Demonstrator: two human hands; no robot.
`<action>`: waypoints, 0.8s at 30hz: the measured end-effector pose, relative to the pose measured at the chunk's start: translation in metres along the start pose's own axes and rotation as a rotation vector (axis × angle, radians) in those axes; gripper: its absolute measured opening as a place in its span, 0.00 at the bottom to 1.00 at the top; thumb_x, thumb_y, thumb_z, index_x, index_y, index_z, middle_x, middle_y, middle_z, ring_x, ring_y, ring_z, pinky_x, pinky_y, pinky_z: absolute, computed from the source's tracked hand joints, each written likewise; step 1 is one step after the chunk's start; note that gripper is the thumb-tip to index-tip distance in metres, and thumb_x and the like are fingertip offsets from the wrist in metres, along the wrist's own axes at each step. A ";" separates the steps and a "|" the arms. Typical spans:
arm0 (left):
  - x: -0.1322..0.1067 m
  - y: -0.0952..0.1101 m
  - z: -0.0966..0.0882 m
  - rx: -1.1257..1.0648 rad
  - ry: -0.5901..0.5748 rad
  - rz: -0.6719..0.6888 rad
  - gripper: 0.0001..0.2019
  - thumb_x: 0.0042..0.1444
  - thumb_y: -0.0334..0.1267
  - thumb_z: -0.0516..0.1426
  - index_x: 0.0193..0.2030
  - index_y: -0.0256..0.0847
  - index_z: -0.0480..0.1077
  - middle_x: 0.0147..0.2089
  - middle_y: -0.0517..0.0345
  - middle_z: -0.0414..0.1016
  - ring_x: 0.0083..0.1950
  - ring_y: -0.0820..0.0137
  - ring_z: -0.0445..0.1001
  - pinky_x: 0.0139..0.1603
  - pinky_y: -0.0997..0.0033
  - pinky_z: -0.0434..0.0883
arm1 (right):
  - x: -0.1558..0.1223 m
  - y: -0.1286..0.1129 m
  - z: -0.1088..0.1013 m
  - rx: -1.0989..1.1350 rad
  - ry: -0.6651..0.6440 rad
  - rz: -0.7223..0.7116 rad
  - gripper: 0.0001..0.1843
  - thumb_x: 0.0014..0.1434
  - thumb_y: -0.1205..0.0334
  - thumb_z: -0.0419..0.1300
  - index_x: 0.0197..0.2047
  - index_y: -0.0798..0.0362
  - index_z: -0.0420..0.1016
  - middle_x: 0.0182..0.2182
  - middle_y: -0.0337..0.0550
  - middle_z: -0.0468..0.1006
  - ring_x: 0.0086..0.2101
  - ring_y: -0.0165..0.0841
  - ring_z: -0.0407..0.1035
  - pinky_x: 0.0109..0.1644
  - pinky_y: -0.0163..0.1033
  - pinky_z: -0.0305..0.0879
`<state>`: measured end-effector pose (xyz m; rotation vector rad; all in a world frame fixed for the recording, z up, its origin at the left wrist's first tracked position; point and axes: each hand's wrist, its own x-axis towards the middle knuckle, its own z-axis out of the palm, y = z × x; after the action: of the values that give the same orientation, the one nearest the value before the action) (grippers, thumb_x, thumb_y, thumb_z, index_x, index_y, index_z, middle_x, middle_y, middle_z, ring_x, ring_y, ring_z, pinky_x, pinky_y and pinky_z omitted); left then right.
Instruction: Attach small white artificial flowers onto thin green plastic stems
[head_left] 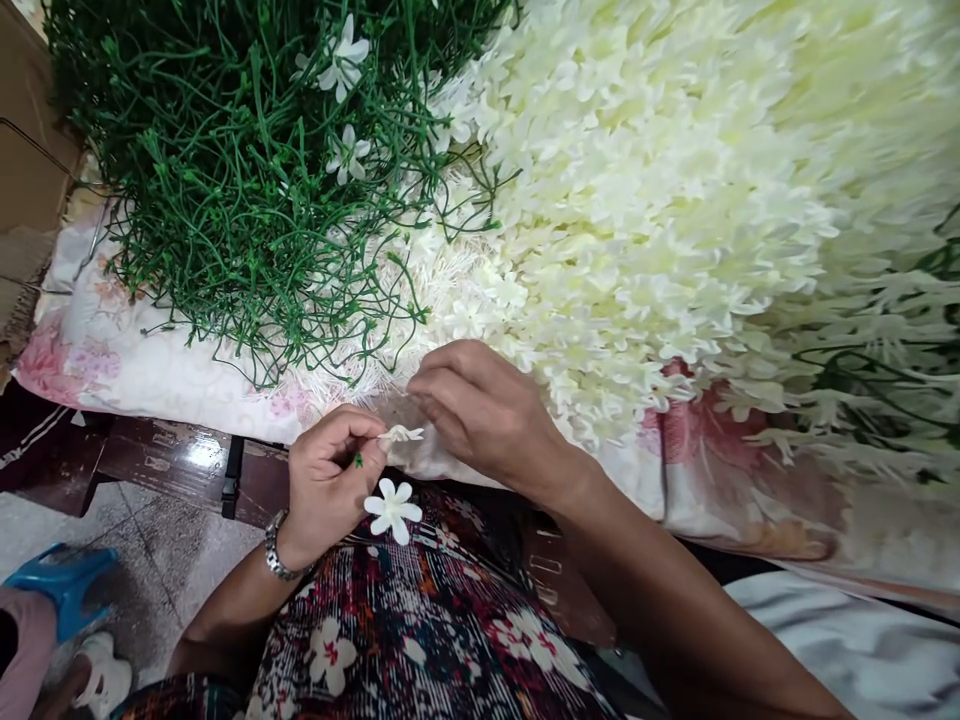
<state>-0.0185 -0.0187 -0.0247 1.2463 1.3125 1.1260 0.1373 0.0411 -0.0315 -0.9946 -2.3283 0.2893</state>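
Observation:
My left hand [334, 470] is closed in a pinch on an artificial flower stem, whose green tip shows between the fingers. A white blossom [401, 435] stands sideways at the fingertips, and a second, six-petalled white blossom [392, 511] faces up below the hand. Just to the right, my right hand [484, 410] has its fingers pressed together, apart from the blossom; whatever is between them is hidden. Green plastic stems [247, 190] lie in a tangled heap beyond my left hand. A large heap of loose creamy white blossoms [637, 180] spreads beyond my right hand.
A floral-patterned cloth [172, 350] covers the work surface under the heaps. Finished-looking white flower sprays [885, 340] lie at the right. On the floor at lower left are a blue stool [67, 585] and part of a person in white shoes [105, 675]. A cardboard box [34, 150] stands far left.

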 end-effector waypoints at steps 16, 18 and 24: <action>0.012 0.004 0.034 -0.130 0.069 -0.011 0.02 0.48 0.30 0.55 0.26 0.37 0.67 0.33 0.58 0.68 0.34 0.75 0.68 0.32 0.78 0.65 | -0.029 -0.024 -0.024 0.259 0.212 0.270 0.06 0.50 0.72 0.54 0.33 0.55 0.67 0.25 0.40 0.70 0.28 0.26 0.64 0.31 0.33 0.61; 0.011 0.005 0.037 -0.133 0.055 0.008 0.02 0.48 0.29 0.55 0.27 0.37 0.68 0.33 0.58 0.69 0.35 0.76 0.68 0.34 0.78 0.65 | -0.029 -0.023 -0.020 0.229 0.248 0.280 0.05 0.50 0.72 0.54 0.32 0.55 0.67 0.24 0.40 0.69 0.27 0.26 0.63 0.30 0.33 0.61; 0.009 0.006 0.041 -0.035 0.028 0.080 0.03 0.48 0.28 0.54 0.27 0.37 0.68 0.33 0.58 0.69 0.35 0.76 0.69 0.35 0.78 0.66 | -0.030 -0.022 -0.020 0.157 0.257 0.272 0.04 0.51 0.72 0.52 0.31 0.56 0.67 0.22 0.40 0.68 0.26 0.26 0.62 0.30 0.33 0.61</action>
<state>0.0224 -0.0089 -0.0239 1.2711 1.2686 1.2219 0.1523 0.0034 -0.0195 -1.1942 -1.9103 0.4183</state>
